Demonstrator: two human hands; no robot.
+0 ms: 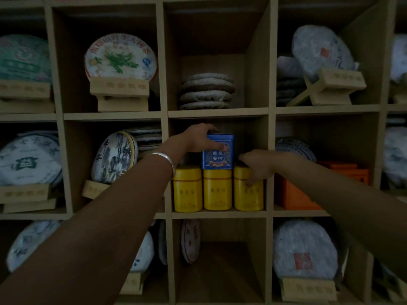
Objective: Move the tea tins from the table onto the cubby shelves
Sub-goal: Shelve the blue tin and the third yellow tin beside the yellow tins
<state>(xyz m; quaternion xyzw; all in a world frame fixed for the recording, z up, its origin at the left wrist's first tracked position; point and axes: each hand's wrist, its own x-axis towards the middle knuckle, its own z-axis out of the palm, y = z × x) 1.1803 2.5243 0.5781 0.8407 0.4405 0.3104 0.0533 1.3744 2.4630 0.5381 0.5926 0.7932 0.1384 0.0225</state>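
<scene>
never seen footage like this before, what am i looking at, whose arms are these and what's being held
There is no machine here. One camera worn on a person's head looks at a wall of cubby shelves. The two arms are that person's own. The left hand grips a blue tea tin standing on top of a row of three yellow tins in the middle cubby. The right hand touches the rightmost yellow tin. The surrounding cubbies hold round wrapped tea cakes on small wooden stands.

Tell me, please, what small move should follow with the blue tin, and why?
Probably loosen the left hand and draw it back. Its grip wraps the blue tin, which already sits upright on the middle yellow tin, roughly centred. The right hand rests on the right yellow tin, steadying the row, so letting go looks safe.
</scene>
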